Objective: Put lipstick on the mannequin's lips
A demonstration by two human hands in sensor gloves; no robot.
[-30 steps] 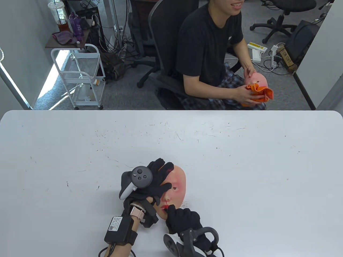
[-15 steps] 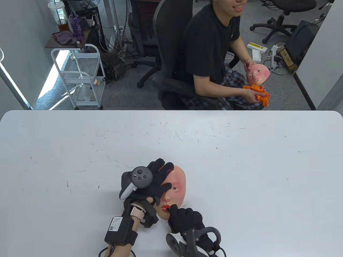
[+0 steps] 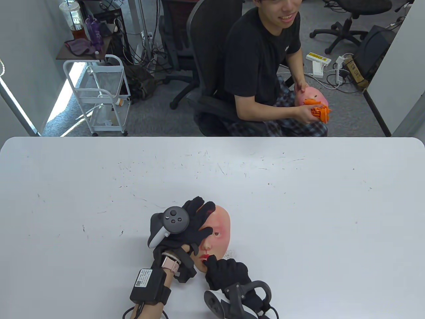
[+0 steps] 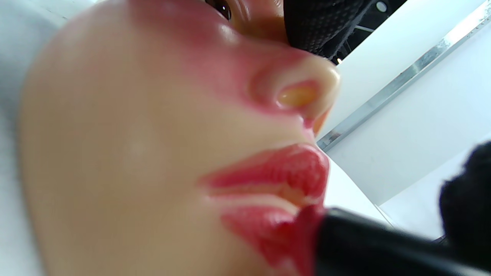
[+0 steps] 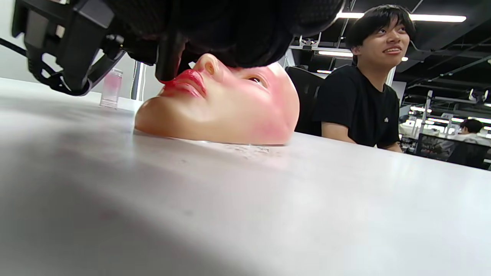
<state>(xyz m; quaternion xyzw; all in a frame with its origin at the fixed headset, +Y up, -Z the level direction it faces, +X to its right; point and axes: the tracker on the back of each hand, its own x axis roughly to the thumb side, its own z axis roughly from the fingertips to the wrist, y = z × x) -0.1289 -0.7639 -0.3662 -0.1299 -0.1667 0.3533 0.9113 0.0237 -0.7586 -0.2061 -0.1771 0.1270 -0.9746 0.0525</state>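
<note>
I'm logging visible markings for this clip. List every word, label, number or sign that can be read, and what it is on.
Nothing can be read as text.
White label on the black box strapped to the left forearm: a QR code and printed lines, too small to read.
Drink cup on the far shelf: dark print, blurred.
Small white mark on the seated man's black T-shirt: too small to read.

The right hand (image 3: 227, 270) has slid back left along the lips (image 3: 206, 257) after drifting right half a second ago; the lipstick (image 4: 368, 249) touches the lower lip.
</note>
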